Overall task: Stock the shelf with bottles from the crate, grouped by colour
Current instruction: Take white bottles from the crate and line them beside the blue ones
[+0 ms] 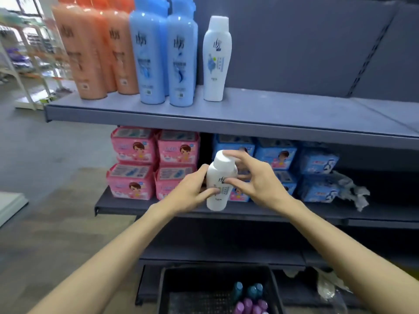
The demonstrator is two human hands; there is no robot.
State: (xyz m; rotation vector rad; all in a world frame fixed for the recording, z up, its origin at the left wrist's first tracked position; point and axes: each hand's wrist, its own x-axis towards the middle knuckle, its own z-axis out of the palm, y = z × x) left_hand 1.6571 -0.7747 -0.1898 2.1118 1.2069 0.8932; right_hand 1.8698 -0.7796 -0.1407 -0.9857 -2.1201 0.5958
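Both the left hand [192, 189] and right hand [251, 180] grip 1 upright white bottle [221, 177] held below the shelf [249, 109], above the crate [163, 288].

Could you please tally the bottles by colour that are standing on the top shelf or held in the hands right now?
Orange bottles, front row on the shelf: 2
Blue bottles, front row: 2
White bottles, one on the shelf and one held by both hands: 2
Total: 6

1. Left hand [192, 188]: bare, no glove, ring or watch visible.
2. Right hand [251, 177]: bare, likewise unadorned.
3. Both forearms: bare up to the frame edge; no sleeve or cuff in view.
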